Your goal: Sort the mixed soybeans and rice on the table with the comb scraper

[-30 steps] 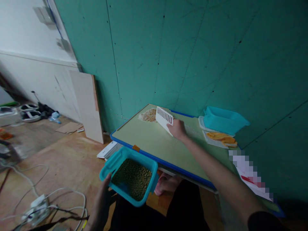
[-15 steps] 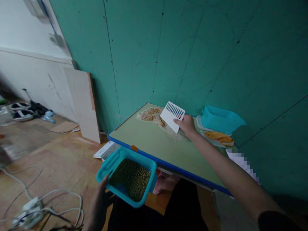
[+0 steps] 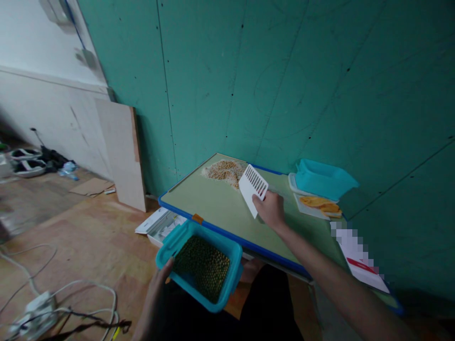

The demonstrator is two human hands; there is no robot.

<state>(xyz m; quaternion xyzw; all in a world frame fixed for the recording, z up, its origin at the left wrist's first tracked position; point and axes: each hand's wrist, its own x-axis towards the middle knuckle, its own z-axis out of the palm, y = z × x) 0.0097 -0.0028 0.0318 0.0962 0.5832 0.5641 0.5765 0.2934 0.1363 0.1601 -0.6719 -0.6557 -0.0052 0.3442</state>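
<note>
My left hand (image 3: 158, 279) grips the left rim of a teal plastic tub (image 3: 236, 258), thumb over the edge. Dark green and tan round beans (image 3: 202, 265) fill part of the tub, which I hold just off the table's front edge. In my right hand (image 3: 270, 208) is a white slotted scoop (image 3: 253, 187), tilted with its flat edge toward the tabletop (image 3: 213, 203). To the left of the scoop lies a pile of tan beans and small pale grains (image 3: 224, 171). Whether the scoop touches the tabletop I cannot tell.
A second teal tub (image 3: 323, 180) stands at the table's back right, by a yellow-orange cloth (image 3: 320, 204). White papers (image 3: 359, 255) lie at the right end. A board (image 3: 122, 151) leans on the green wall. A power strip (image 3: 37, 312) and cables lie on the floor at left.
The scoop has come nearer to me and steeper, and the pale grains by its right side no longer show. My left hand and the tub have shifted right.
</note>
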